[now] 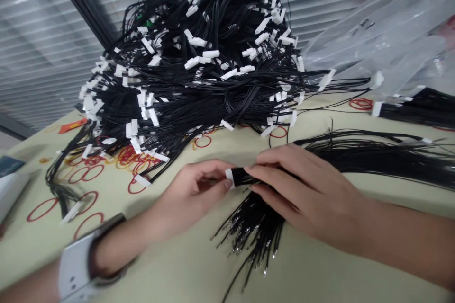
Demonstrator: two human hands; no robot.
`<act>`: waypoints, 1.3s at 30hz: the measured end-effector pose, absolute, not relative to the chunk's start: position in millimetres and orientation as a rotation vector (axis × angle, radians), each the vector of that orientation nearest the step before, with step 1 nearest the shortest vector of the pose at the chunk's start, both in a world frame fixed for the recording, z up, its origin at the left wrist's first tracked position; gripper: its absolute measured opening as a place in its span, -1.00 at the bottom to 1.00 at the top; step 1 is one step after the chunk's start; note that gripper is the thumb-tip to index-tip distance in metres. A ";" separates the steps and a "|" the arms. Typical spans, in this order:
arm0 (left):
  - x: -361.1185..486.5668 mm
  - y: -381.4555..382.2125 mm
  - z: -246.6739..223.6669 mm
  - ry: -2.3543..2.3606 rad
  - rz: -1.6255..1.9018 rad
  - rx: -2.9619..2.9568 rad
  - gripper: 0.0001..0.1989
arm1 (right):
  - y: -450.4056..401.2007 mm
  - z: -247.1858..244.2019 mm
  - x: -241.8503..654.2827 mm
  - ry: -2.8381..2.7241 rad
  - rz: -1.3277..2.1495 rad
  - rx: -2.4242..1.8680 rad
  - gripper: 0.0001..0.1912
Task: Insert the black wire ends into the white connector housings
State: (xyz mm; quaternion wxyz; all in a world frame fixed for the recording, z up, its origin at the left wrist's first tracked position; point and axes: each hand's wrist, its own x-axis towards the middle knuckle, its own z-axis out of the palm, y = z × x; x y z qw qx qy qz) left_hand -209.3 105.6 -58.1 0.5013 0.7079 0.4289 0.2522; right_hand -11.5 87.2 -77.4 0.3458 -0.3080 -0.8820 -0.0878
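Note:
Near the middle of the head view, my left hand (194, 199) pinches a white connector (230, 178) between thumb and fingertips. Black wires run from this connector to the right, under the fingers of my right hand (302, 187), which are closed on them. Below my right hand a fan of loose black wires (254, 227) with shiny metal tips spreads towards the front. More long black wires (387, 156) stretch to the right behind my right hand. A grey band is on my left wrist.
A large heap of black cables (209, 80) with white connectors fills the back of the pale table (170, 265). Red and yellow rubber bands (133, 156) lie at the left. Clear plastic bags (373, 33) and another wire bundle (419, 109) are at the right.

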 end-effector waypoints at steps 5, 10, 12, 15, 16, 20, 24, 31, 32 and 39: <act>-213.5 116.4 -61.0 1.058 0.594 1.660 -0.83 | 85.8 -60.7 -7.8 -2.626 0.075 -0.857 -0.98; -214.5 116.5 -58.6 1.074 0.574 1.686 -0.88 | 89.0 -54.3 -7.0 -2.650 0.352 -1.010 -0.87; -214.9 116.6 -57.5 1.082 0.570 1.688 -0.88 | 91.3 -53.8 -7.8 -2.551 0.434 -1.090 -0.84; -215.8 116.7 -57.5 1.057 0.574 1.655 -0.87 | 92.4 -58.0 -10.9 -2.362 0.508 -1.191 -0.86; -216.0 116.5 -57.8 1.045 0.582 1.643 -0.87 | 91.9 -60.6 -12.1 -2.312 0.506 -1.196 -0.86; -216.1 115.2 -58.6 1.006 0.611 1.587 -0.88 | 87.0 -71.0 -15.6 -2.179 0.459 -1.198 -0.86; -216.0 114.5 -59.2 0.959 0.615 1.537 -0.87 | 83.6 -75.1 -16.6 -2.135 0.456 -1.222 -0.87; -215.4 115.0 -58.6 0.942 0.596 1.475 -0.86 | 85.4 -74.9 -19.0 -2.096 0.500 -1.200 -0.87; -215.5 115.0 -58.6 0.941 0.591 1.473 -0.86 | 85.4 -74.7 -19.3 -2.082 0.527 -1.209 -0.87; -216.5 115.0 -60.9 0.984 0.572 1.476 -0.85 | 84.4 -72.5 -20.4 -1.999 0.680 -1.237 -0.85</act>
